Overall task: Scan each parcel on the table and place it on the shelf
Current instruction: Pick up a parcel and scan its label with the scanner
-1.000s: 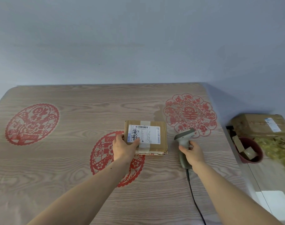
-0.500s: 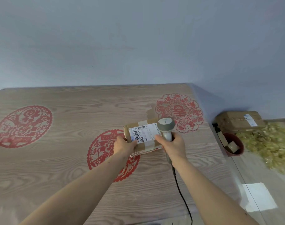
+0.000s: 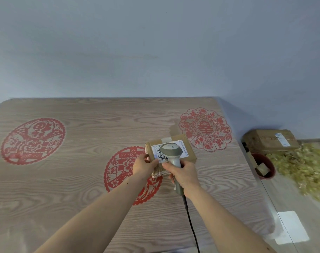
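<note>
A small brown cardboard parcel (image 3: 187, 146) with a white shipping label sits tilted, its near-left end raised off the wood-grain table (image 3: 82, 179). My left hand (image 3: 143, 164) grips the parcel's near-left corner, thumb on top by the label. My right hand (image 3: 184, 173) holds a grey barcode scanner (image 3: 171, 149) by its handle. The scanner's head hovers over the label and hides its middle. A black cable runs from the scanner down toward the table's near edge. No shelf is in view.
Red paper-cut decals mark the tabletop. The table's right edge drops to the floor, where a second cardboard box (image 3: 270, 140), a dark red pot (image 3: 264, 166) and a pile of yellowish shreds (image 3: 305, 165) lie. A blue-grey wall stands behind.
My right hand lifted the scanner off the table and brought it left over the parcel's label. My left hand tilted the parcel up and turned it slightly.
</note>
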